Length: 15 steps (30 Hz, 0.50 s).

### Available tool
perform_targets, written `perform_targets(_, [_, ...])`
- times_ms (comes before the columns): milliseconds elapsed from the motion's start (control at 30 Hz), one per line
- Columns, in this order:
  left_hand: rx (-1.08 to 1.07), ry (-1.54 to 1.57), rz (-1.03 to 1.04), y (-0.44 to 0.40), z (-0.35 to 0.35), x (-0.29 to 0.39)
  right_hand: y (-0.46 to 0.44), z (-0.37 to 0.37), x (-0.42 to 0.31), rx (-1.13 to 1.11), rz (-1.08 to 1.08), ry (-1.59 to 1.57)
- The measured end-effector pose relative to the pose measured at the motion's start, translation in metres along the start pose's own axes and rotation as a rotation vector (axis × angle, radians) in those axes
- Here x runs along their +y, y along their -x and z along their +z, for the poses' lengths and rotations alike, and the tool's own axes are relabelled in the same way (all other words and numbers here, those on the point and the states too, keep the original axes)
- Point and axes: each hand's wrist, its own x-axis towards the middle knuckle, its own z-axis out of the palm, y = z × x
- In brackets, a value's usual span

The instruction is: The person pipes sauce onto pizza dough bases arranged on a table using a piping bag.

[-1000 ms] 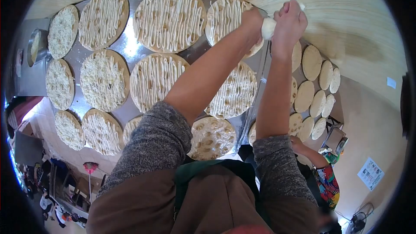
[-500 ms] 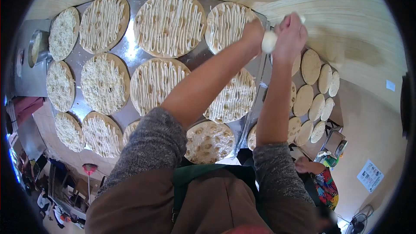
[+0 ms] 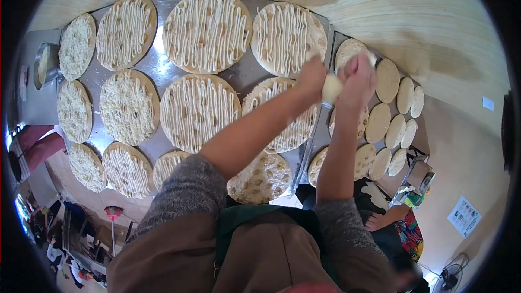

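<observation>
A pale, bulging piping bag [image 3: 331, 89] is held between my two hands above the seam of the metal table. My left hand [image 3: 313, 76] is closed at the bag's left side, slightly blurred. Wrapped round its upper right part is my right hand [image 3: 358, 78]. Just up and left of them lies a round flatbread with white stripes [image 3: 287, 38], its right side bare of stripes. Below my left forearm is another striped flatbread [image 3: 290, 125], partly hidden. A glossy, dimpled flatbread [image 3: 260, 179] without stripes lies nearest my apron.
Striped and shredded-topping flatbreads [image 3: 129, 106] cover the metal table [image 3: 157, 70] to the left. A metal container [image 3: 46, 65] stands at far left. Plain rounds [image 3: 378, 123] lie at right. A co-worker's hand [image 3: 378, 221] shows at lower right, and a wooden wall [image 3: 401, 5] rises behind.
Both my hands and the bag have moved down towards me, uncovering the upper striped flatbread. The co-worker's arm at lower right has shifted lower.
</observation>
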Motion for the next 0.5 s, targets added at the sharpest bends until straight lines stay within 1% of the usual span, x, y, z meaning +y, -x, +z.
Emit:
perform_targets(33, [-0.019, 0.115, -0.035, 0.000, 0.013, 0.022, -0.016, 0.015, -0.002, 0.021, -0.065, -0.030])
perform_targets(67, [-0.059, 0.227, 0.018, -0.013, 0.023, 0.030, -0.029, 0.028, -0.004, 0.042, -0.128, -0.059])
perform_targets(100, [-0.098, 0.339, 0.074, -0.021, 0.031, 0.035, -0.037, 0.035, -0.005, 0.017, -0.146, -0.095])
perform_targets(167, [-0.250, 0.438, -0.025, -0.011, 0.040, 0.047, -0.044, 0.042, -0.008, -0.029, -0.180, -0.168])
perform_targets(200, [-0.329, 0.487, -0.075, -0.005, 0.043, 0.053, -0.041, 0.042, -0.007, 0.014, -0.204, -0.159])
perform_targets(267, [-0.284, 0.376, 0.029, 0.005, 0.038, 0.042, -0.028, 0.040, -0.007, 0.100, -0.252, -0.139])
perform_targets(300, [-0.264, 0.320, 0.080, 0.010, 0.037, 0.037, -0.025, 0.034, -0.003, 0.096, -0.244, -0.125])
perform_targets(400, [-0.105, 0.292, 0.012, 0.016, 0.032, 0.037, -0.024, 0.026, 0.004, 0.063, -0.222, -0.092])
perform_targets(500, [-0.001, 0.308, 0.082, 0.015, 0.044, 0.045, -0.034, 0.024, -0.001, 0.029, -0.201, -0.057])
